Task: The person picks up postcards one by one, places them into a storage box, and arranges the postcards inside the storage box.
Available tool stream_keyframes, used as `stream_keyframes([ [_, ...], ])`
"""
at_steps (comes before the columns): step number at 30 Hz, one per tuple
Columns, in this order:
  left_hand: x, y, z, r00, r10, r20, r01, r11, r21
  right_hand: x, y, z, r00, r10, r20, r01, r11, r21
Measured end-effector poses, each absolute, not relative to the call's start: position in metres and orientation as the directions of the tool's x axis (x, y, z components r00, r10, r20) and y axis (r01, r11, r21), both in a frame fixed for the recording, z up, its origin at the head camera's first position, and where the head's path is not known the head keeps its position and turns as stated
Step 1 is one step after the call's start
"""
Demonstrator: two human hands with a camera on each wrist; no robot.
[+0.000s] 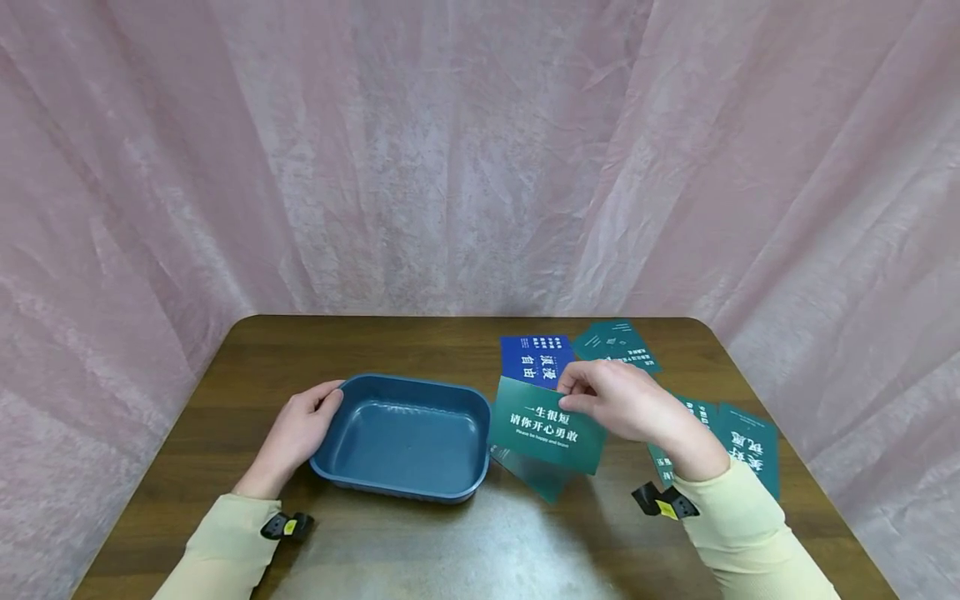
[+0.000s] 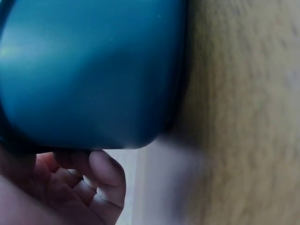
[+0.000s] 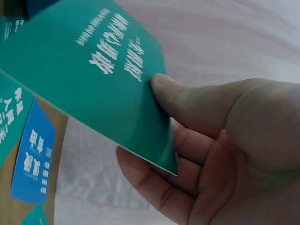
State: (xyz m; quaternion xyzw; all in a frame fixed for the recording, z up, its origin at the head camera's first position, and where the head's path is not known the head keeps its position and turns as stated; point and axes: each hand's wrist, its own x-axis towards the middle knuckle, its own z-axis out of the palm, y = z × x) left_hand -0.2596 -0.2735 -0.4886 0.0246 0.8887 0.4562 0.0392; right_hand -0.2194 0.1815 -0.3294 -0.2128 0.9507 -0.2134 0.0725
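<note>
A green card point(image 1: 546, 425) with white lettering is pinched by its upper right edge between the thumb and fingers of my right hand point(image 1: 618, 400). In the right wrist view the card point(image 3: 93, 70) tilts above other cards, with the thumb point(image 3: 171, 91) on its printed face. My left hand point(image 1: 303, 425) grips the left rim of a blue plastic basin point(image 1: 420, 442), which has nothing in it. Curled fingers point(image 2: 105, 168) show at the basin's outer side in the left wrist view. Partly under the held card lies another green card point(image 1: 536, 475).
A blue card point(image 1: 536, 354) lies behind the held one. Farther back is a green card point(image 1: 618, 342), and more green cards point(image 1: 753, 446) lie at the right, partly behind my right forearm. Everything rests on a brown wooden table point(image 1: 360, 346) before a pink curtain point(image 1: 450, 167).
</note>
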Motion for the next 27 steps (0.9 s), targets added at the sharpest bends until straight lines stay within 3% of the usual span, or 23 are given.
stream_keyframes([
  [27,-0.262,-0.264,-0.492,-0.995,0.076,-0.062,-0.007,0.575,0.818,-0.262,0.091,-0.365,-0.815,-0.578,-0.031,-0.416,0.622,-0.663],
])
